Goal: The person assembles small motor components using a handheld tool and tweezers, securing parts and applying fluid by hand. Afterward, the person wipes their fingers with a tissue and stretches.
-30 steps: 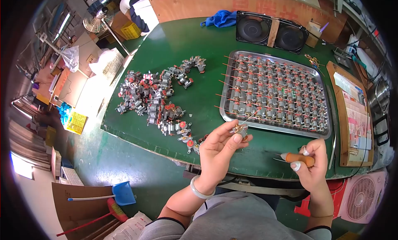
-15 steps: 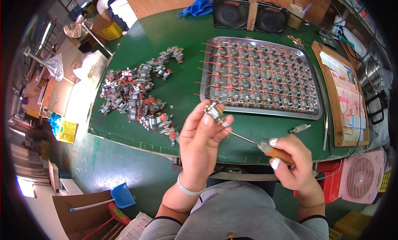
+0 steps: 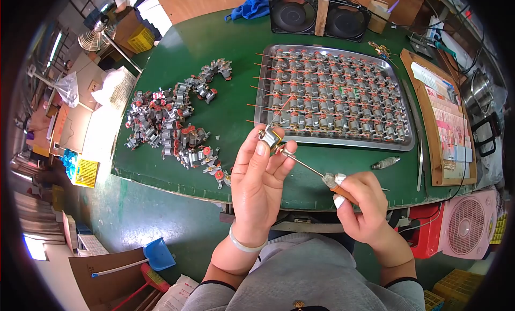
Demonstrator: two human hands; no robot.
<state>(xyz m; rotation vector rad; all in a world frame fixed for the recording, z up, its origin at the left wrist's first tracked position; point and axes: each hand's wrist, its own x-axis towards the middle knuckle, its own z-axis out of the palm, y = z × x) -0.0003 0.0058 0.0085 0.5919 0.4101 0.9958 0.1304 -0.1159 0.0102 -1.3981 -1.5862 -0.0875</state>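
Observation:
Between the thumb and fingers of my left hand [image 3: 255,177] is a small silver motor-like part [image 3: 271,138] with a yellow band, raised just in front of the tray. My right hand [image 3: 366,206] is wrapped round the orange handle of a screwdriver [image 3: 307,166]. Its thin shaft points up and left, and the tip reaches the lower end of the part beside my left fingertips. Whether the tip sits in a screw is too small to tell. A heap of similar silver parts with red pieces [image 3: 161,118] lies to the left.
A metal tray [image 3: 343,145] holds rows of these parts with red wires sticking out. Behind it stand two black fans [image 3: 292,17] and a blue cloth [image 3: 251,8]. To the right are a wooden-framed board [image 3: 432,181] with papers and a metal connector-like piece [image 3: 385,163].
My right hand has moved left and slightly down, bringing the screwdriver tip up against the part. My left hand stays nearly in place, with the part tilted a little differently.

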